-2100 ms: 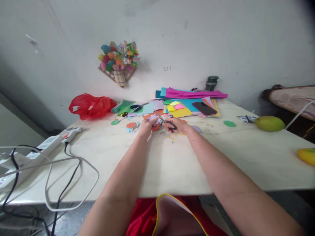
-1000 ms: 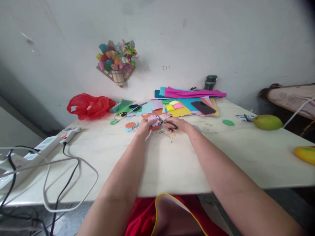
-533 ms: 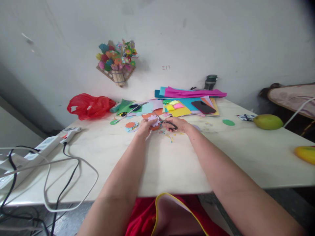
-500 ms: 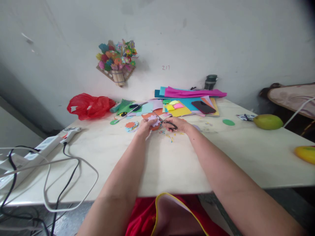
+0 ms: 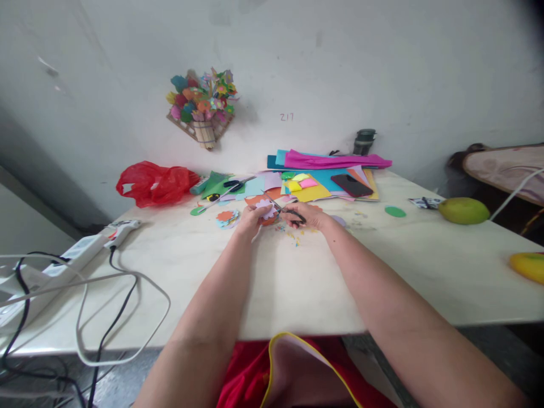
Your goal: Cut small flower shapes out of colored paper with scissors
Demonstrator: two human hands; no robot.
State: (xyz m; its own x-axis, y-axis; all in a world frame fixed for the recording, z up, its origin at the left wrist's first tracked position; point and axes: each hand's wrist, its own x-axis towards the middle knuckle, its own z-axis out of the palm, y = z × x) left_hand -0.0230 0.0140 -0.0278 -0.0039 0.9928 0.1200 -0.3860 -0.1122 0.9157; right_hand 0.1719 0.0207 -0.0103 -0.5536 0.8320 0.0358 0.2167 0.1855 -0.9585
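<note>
My left hand (image 5: 251,220) pinches a light purple paper flower (image 5: 265,210) above the middle of the table. Just to its right, my right hand (image 5: 309,216) is closed on the dark handles of a pair of scissors (image 5: 299,218), whose blades point up and left beside the flower's edge. Orange paper (image 5: 255,200) lies behind and under the flower. Small coloured paper scraps (image 5: 296,241) are scattered below my right hand. A pile of cut paper flowers (image 5: 226,216), an orange one on top, rests left of my left hand.
Behind my hands lie coloured sheets (image 5: 317,190), a phone (image 5: 352,185) and second scissors (image 5: 225,194). A red plastic bag (image 5: 157,184) is at the back left, a power strip (image 5: 76,255) and cables at the left. A green mango (image 5: 463,210) sits at the right.
</note>
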